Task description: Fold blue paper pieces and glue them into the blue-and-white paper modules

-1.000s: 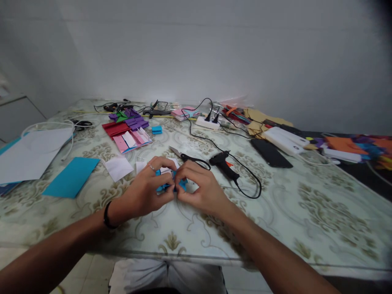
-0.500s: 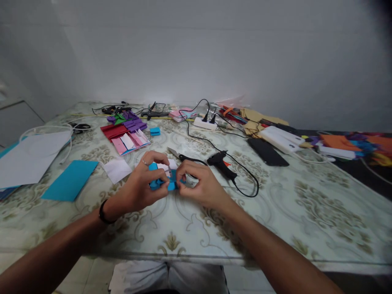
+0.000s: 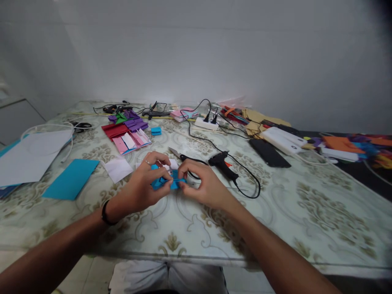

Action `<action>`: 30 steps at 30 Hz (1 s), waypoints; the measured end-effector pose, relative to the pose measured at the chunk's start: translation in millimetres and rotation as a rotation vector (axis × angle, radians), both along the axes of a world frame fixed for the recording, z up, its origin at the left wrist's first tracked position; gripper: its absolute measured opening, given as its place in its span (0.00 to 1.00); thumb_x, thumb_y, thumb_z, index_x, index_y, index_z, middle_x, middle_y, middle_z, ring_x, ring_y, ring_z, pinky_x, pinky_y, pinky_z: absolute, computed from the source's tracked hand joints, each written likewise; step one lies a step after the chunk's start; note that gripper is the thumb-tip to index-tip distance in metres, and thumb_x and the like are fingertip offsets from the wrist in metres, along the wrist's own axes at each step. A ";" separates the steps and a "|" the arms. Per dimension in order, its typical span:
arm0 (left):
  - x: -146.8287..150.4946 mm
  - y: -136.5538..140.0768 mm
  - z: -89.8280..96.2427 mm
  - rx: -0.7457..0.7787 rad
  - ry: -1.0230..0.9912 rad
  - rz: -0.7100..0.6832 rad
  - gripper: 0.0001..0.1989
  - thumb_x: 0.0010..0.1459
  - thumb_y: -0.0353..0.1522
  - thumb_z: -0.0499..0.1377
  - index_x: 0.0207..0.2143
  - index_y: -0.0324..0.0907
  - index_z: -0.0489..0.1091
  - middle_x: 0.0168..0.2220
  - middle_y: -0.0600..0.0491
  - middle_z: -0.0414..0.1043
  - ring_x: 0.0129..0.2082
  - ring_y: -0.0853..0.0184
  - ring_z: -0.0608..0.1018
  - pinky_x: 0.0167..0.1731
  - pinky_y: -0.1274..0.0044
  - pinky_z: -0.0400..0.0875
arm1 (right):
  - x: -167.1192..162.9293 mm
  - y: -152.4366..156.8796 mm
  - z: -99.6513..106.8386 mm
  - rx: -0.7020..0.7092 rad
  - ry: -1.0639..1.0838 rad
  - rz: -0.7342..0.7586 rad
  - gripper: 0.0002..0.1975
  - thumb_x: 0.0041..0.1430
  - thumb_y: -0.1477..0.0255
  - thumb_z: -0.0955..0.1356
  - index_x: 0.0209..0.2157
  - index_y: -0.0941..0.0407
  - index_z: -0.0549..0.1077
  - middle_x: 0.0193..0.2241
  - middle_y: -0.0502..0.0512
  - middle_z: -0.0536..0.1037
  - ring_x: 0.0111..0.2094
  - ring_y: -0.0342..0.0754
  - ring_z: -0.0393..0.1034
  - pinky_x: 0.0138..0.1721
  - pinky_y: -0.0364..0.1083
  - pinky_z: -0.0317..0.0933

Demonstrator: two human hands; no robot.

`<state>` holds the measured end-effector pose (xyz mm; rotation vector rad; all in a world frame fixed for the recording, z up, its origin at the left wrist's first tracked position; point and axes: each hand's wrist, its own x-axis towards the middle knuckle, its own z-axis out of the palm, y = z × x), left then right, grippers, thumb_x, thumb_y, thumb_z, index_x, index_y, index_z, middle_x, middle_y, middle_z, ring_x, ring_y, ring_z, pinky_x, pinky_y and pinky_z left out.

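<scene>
A small piece of folded blue paper (image 3: 174, 184) is between my two hands, low over the table. My left hand (image 3: 150, 177) pinches its left side between thumb and fingers. On its right side, my right hand (image 3: 200, 177) grips the edge with thumb and index finger. My fingers cover much of the paper, so its full shape is hidden. White paper shows just behind my fingertips. Scissors (image 3: 180, 156) lie beyond my right hand, blades pointing away to the left, and a black glue gun (image 3: 223, 163) rests to the right of them.
Flat blue paper (image 3: 72, 179), a white slip (image 3: 118, 169) and white sheets (image 3: 33, 159) lie on the left. Folded pink (image 3: 130, 141), red (image 3: 114, 130) and purple paper (image 3: 136, 123) sit further back. A power strip (image 3: 206, 123), a phone (image 3: 269, 153) and cables lie behind and right.
The blue paper's near edge is now pinched into a narrow fold between my fingertips. My hands have stayed nearly in place, with the view shifted slightly.
</scene>
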<state>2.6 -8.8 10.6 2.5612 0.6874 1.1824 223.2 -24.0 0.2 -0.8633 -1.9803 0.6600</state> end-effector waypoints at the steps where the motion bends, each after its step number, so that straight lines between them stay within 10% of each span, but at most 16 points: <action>1: 0.2 0.2 -1.1 -0.007 0.000 0.001 0.06 0.60 0.23 0.63 0.34 0.42 0.74 0.48 0.47 0.68 0.48 0.63 0.74 0.49 0.70 0.73 | -0.7 -0.5 -0.3 0.001 -0.001 -0.004 0.05 0.54 0.79 0.69 0.32 0.55 0.72 0.31 0.50 0.74 0.33 0.46 0.68 0.38 0.45 0.62; 30: 4.8 -8.2 2.0 0.003 0.039 0.041 0.07 0.55 0.22 0.63 0.32 0.42 0.72 0.46 0.48 0.69 0.48 0.60 0.74 0.49 0.68 0.72 | -13.6 -10.0 -3.6 0.089 -0.003 -0.041 0.07 0.55 0.79 0.70 0.30 0.53 0.71 0.29 0.49 0.74 0.34 0.47 0.69 0.38 0.46 0.62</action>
